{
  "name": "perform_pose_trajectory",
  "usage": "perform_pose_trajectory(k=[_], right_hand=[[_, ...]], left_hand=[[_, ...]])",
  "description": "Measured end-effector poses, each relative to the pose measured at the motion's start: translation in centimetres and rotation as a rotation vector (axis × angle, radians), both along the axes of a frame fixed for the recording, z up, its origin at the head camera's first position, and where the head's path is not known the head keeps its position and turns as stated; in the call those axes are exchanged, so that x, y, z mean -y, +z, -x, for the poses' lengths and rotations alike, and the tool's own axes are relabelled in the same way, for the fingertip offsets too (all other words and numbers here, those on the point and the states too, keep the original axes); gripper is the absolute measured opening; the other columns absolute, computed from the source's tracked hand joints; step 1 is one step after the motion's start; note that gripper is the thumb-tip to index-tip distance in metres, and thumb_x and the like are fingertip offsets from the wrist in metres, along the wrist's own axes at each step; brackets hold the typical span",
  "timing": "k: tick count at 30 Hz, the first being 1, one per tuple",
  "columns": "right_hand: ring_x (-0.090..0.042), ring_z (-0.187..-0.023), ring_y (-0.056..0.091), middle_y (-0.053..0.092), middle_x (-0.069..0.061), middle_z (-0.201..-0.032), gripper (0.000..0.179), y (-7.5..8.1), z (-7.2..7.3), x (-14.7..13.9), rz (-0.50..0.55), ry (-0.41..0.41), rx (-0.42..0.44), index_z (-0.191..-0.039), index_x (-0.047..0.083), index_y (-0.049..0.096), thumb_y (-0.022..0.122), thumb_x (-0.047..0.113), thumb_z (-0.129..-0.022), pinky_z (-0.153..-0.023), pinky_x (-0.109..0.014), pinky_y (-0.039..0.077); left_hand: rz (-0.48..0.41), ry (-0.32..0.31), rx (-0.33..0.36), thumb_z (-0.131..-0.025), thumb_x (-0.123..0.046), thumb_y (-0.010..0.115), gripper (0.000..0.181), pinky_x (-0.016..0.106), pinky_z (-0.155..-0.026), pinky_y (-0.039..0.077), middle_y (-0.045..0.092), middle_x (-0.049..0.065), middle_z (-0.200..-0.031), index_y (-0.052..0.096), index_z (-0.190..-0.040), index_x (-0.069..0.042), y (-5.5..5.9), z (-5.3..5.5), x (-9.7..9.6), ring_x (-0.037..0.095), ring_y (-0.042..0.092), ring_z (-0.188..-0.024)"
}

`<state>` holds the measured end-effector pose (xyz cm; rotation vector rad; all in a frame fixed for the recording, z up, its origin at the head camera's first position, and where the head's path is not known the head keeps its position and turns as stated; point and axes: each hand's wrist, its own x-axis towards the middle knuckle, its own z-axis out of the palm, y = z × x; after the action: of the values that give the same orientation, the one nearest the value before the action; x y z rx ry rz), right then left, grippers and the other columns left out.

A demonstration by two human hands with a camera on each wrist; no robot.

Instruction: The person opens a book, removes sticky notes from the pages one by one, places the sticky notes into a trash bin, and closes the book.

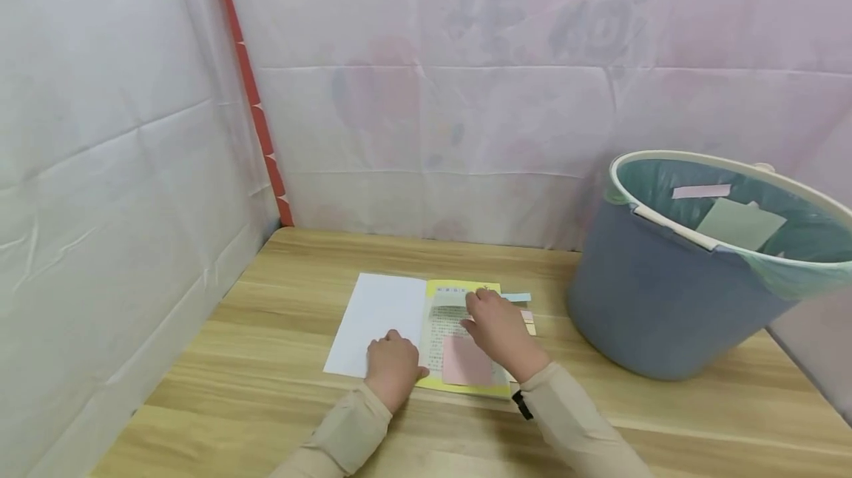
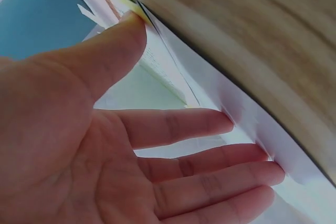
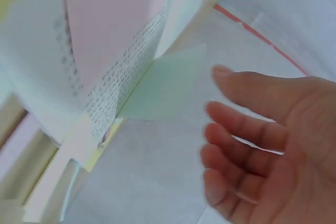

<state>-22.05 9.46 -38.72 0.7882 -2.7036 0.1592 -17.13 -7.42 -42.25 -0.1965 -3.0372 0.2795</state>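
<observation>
Left hand (image 1: 394,365) spread on the book (image 1: 384,315) on the table (image 1: 226,396), right hand (image 1: 501,330) loosely curled, empty-looking beside the green note (image 3: 157,88) sticking off its page (image 1: 435,347), so yanking too hard could rip paper imo.

Page heading (image 1: 451,290): short row of characters at 12 o'clock on your yellow-edged page (image 1: 434,352); too small for you to read.
Body text (image 1: 435,330): small printed rows toward 6 o'clock; you cannot make them out.
Wall sheet (image 1: 512,123): faint shapes (image 1: 592,23) at your 1 o'clock; illegible.
</observation>
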Motion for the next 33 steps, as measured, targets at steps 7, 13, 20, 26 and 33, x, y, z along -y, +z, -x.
perform_pose_trajectory(k=[7, 13, 20, 26, 33], right_hand=[[-0.019, -0.070, 0.051, 0.053, -0.007, -0.081, 0.021, -1.1, 2.4, 1.9, -0.214, 0.078, -0.180, -0.095, 0.002, 0.060, 0.075, 0.008, -0.081, -0.056, -0.029, 0.044], [-0.022, -0.080, 0.056, 0.057, -0.009, -0.086, 0.015, -2.4, 3.4, 2.9, -0.314, 0.026, -0.125, -0.098, 0.001, 0.062, 0.069, 0.006, -0.086, -0.064, -0.033, 0.049], [-0.022, -0.078, 0.060, 0.061, -0.010, -0.084, 0.014, -2.8, 3.4, 3.3, -0.350, -0.036, -0.082, -0.096, -0.001, 0.065, 0.070, 0.008, -0.086, -0.067, -0.033, 0.053], [-0.021, -0.073, 0.060, 0.061, -0.010, -0.078, 0.011, -2.8, 3.4, 3.2, -0.311, -0.051, -0.043, -0.091, -0.001, 0.066, 0.072, 0.006, -0.084, -0.063, -0.033, 0.054], [-0.022, -0.072, 0.061, 0.062, -0.010, -0.078, 0.009, -2.9, 3.6, 3.1, -0.276, -0.067, -0.003, -0.090, -0.002, 0.067, 0.071, 0.004, -0.085, -0.064, -0.034, 0.055]], left_hand=[[0.010, 0.011, -0.011, -0.074, -0.060, 0.069, 0.058, 0.035, -0.065, 0.053, 0.060, 0.012, -0.078, 0.072, -0.084, -0.003, -0.3, 0.1, -0.4, 0.024, 0.064, -0.066], [0.035, 0.027, -0.007, -0.075, -0.061, 0.068, 0.059, 0.034, -0.064, 0.052, 0.057, 0.011, -0.076, 0.071, -0.085, -0.003, -0.3, -0.1, -0.7, 0.023, 0.063, -0.066], [0.044, 0.021, -0.031, -0.074, -0.062, 0.068, 0.060, 0.034, -0.062, 0.050, 0.056, 0.011, -0.073, 0.070, -0.083, -0.002, -0.6, -0.2, -0.6, 0.022, 0.062, -0.065], [0.041, 0.027, -0.049, -0.074, -0.062, 0.069, 0.060, 0.033, -0.062, 0.049, 0.054, 0.011, -0.072, 0.068, -0.081, -0.002, -0.8, 0.0, -0.4, 0.021, 0.060, -0.064], [0.040, 0.028, -0.046, -0.074, -0.062, 0.069, 0.060, 0.034, -0.062, 0.048, 0.054, 0.011, -0.073, 0.067, -0.079, -0.002, -0.9, 0.2, -0.3, 0.022, 0.060, -0.065]])
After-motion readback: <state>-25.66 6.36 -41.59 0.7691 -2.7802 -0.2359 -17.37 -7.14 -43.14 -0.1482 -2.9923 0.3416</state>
